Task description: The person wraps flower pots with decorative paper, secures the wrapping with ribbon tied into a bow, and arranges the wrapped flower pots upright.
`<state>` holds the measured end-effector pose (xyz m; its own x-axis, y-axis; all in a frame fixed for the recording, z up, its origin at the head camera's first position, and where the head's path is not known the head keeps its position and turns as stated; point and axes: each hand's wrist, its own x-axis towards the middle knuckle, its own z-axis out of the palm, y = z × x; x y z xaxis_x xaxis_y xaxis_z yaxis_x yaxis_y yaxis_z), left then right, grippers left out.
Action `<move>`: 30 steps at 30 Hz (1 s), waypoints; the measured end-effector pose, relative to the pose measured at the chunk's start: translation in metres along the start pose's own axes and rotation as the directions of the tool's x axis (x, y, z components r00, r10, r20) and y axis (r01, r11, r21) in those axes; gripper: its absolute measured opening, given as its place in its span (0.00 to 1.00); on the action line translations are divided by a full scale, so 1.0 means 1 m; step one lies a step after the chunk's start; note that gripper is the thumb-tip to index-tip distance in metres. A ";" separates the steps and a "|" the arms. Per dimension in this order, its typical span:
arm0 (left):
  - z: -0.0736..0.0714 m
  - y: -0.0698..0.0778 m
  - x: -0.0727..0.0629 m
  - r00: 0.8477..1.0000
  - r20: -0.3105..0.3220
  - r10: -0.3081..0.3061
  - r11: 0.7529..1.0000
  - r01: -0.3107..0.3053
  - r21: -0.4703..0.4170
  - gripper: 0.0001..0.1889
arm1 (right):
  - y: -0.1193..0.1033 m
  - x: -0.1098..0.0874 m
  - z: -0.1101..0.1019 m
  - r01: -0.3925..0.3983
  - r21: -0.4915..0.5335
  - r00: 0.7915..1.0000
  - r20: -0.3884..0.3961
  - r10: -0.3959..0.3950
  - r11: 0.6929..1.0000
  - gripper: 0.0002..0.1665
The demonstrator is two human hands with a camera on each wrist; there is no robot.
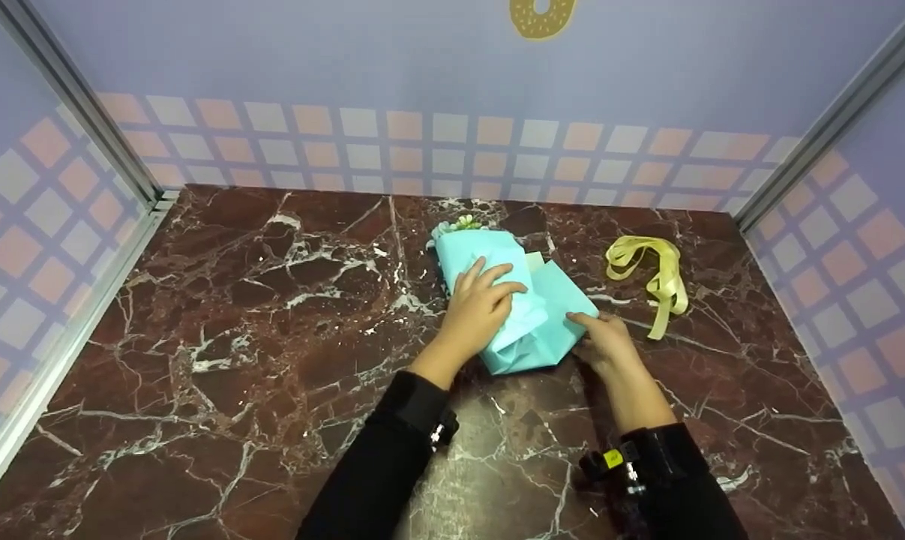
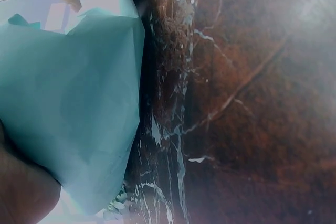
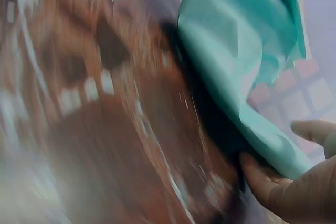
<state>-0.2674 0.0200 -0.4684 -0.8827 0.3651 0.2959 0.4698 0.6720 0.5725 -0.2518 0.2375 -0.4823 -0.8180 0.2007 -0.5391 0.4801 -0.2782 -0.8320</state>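
Note:
A flower bouquet wrapped in turquoise wrapping paper (image 1: 486, 251) lies on the marble-patterned table, with small pale flowers (image 1: 465, 223) showing at its far end. My left hand (image 1: 482, 304) rests on top of the folded paper, fingers spread and fairly straight. At the paper's right corner, my right hand (image 1: 606, 337) holds the loose flap (image 1: 561, 296), thumb above and the other fingers partly hidden beneath. In the right wrist view, the flap's edge runs between the thumb and fingers (image 3: 257, 179). Creases gather at the wrap's near end.
A loosely looped yellow ribbon (image 1: 669, 281) lies to the right of the bouquet. Lilac walls with a pink and white check band (image 1: 403, 142) enclose the table (image 1: 272, 322) at the back and both sides.

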 end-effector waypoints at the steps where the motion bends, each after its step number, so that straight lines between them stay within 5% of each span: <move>1: 0.000 0.000 0.000 1.000 0.000 0.000 1.000 0.000 0.000 0.17 | 0.002 0.000 0.001 -0.039 0.115 0.999 0.016 0.038 0.993 0.36; 4: 0.000 0.000 0.000 1.000 -0.001 -0.004 1.000 0.004 -0.002 0.17 | 0.009 -0.001 0.003 -0.141 0.399 0.990 0.065 0.126 0.906 0.21; 7: 0.000 0.001 0.000 1.000 0.002 -0.010 1.000 0.010 0.000 0.17 | 0.016 -0.003 0.008 -0.172 0.530 0.985 0.108 0.135 0.830 0.15; 12: -0.001 0.001 0.000 1.000 0.008 -0.019 1.000 0.019 0.008 0.18 | 0.022 -0.010 0.020 0.005 0.513 1.000 -0.004 -0.004 0.858 0.27; 17: 0.000 0.002 0.000 1.000 0.014 -0.023 1.000 0.023 0.018 0.18 | 0.025 -0.018 0.031 0.202 0.385 0.979 -0.103 -0.176 0.901 0.30; 30: 0.003 0.002 0.001 1.000 0.002 -0.029 0.999 0.029 0.035 0.18 | 0.017 -0.039 0.050 0.348 0.205 0.933 -0.175 -0.315 0.915 0.20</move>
<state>-0.2679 0.0234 -0.4691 -0.8958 0.3469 0.2778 0.4444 0.7041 0.5539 -0.2279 0.1786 -0.4687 -0.8589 0.4391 -0.2635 0.0899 -0.3772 -0.9218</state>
